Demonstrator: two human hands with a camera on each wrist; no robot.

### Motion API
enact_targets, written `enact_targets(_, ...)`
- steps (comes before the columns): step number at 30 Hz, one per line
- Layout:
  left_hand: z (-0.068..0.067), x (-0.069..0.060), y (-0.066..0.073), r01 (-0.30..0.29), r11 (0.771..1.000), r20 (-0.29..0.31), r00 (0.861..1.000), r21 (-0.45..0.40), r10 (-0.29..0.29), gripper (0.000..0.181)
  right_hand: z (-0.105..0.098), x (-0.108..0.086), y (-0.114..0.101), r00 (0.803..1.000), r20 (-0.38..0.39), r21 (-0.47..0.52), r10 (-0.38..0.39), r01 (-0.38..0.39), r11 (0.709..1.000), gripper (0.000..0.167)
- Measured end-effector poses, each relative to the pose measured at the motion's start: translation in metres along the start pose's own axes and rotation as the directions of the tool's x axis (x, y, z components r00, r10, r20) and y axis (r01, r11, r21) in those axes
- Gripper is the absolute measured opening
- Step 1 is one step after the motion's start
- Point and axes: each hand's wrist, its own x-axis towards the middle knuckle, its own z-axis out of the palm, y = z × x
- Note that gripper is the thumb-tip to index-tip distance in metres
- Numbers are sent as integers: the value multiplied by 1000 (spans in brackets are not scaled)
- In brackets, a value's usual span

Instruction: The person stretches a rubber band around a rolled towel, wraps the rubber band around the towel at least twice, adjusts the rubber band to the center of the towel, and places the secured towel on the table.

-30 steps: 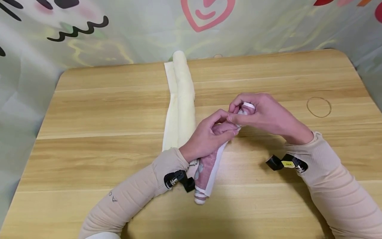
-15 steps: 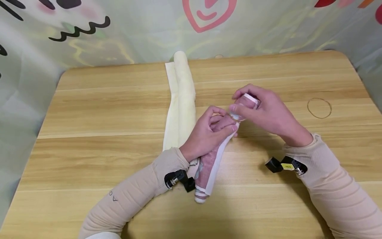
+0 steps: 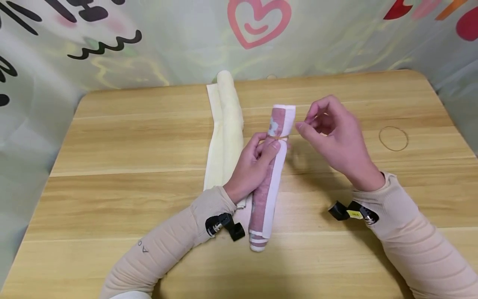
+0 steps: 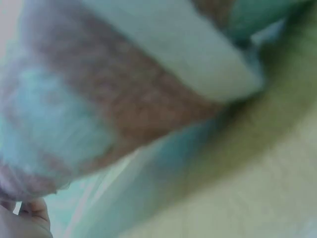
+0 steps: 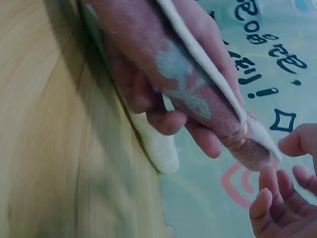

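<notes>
Black lettering on the backdrop point(image 5: 285, 114), partly hidden by the left hand point(image 3: 254, 168) in the right wrist view, ends in an exclamation mark; I cannot make out the words. Small dark marks on the left sleeve point(image 3: 160, 245) and a yellow label point(image 3: 354, 214) by the right cuff are illegible. The left hand's grip holds the pink rolled towel point(image 3: 264, 191) just below its elastic band point(image 3: 278, 137). The right hand point(image 3: 337, 139) sits beside the towel's upper end, its grip loose, thumb and fingertips apart. The cream roll point(image 3: 230, 128) reaches the tabletop's point(image 3: 130, 199) far edge; broad wood stretches leftward. A loose loop point(image 3: 396, 150) lies toward the right edge.
</notes>
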Motion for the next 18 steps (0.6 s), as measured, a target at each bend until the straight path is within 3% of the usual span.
enact_targets(4,0,2,-1,-8,999,-18,1000,-49,7,30,8,-2,0,986,35,-43,-164,165,985,14)
enact_targets(7,0,2,-1,-17,998,-20,1000,-52,16,30,14,-4,1,976,81,-102,-204,212,972,14)
enact_targets(13,0,2,2,-7,998,-22,1000,-59,6,28,18,-7,0,974,164,-203,-153,185,961,17)
enact_targets(18,0,4,6,1,999,-86,996,51,3,27,17,-9,-1,966,198,-194,-167,205,959,20)
